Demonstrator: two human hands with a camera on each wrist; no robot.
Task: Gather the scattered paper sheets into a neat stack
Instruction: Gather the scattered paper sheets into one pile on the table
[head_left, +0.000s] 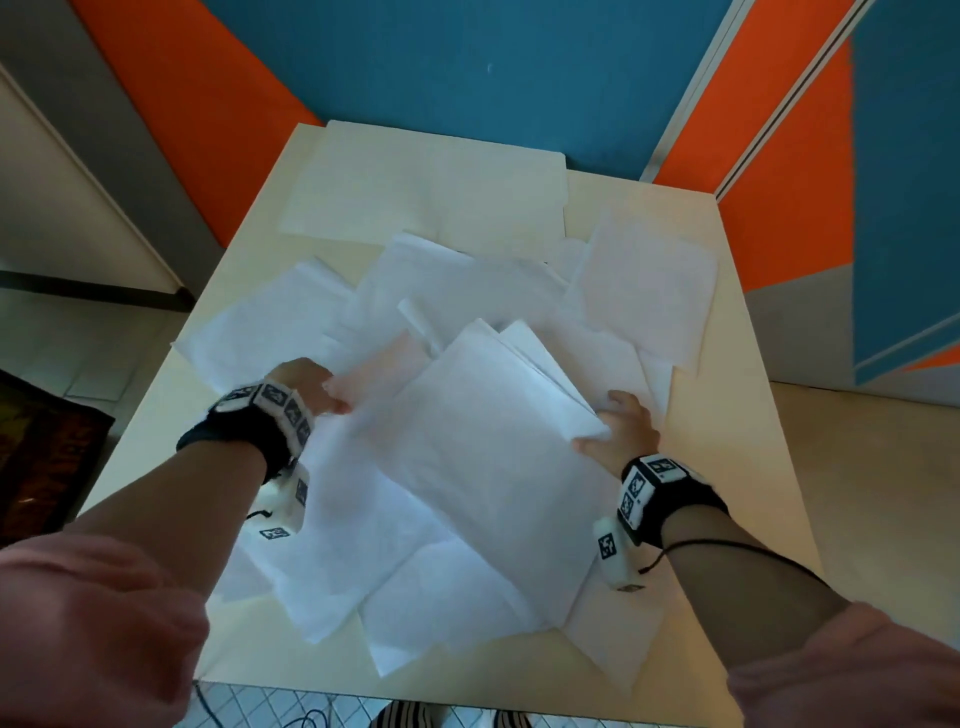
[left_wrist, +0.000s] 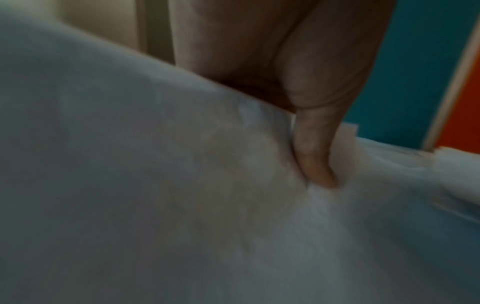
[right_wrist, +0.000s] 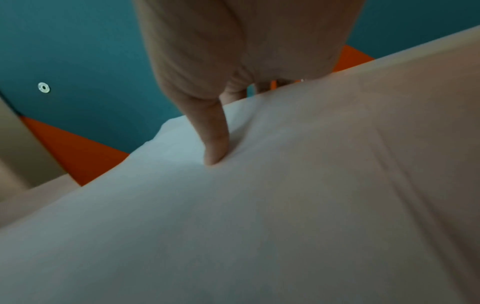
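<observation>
Many white paper sheets (head_left: 395, 545) lie scattered and overlapping across the table (head_left: 727, 519). A bundle of sheets (head_left: 483, 415) is lifted and tilted above them, held between both hands. My left hand (head_left: 317, 387) pinches the bundle's left edge, thumb on top; in the left wrist view the thumb (left_wrist: 315, 156) presses into the paper (left_wrist: 182, 185). My right hand (head_left: 621, 426) grips the right corner, its thumb (right_wrist: 214, 139) on top of the sheets (right_wrist: 259, 205) and the other fingers hidden beneath.
A cream folder (head_left: 431, 187) lies at the table's far edge against a blue and orange wall (head_left: 467, 67). More loose sheets (head_left: 644, 280) spread to the far right. Tiled floor (head_left: 270, 709) shows below the near edge.
</observation>
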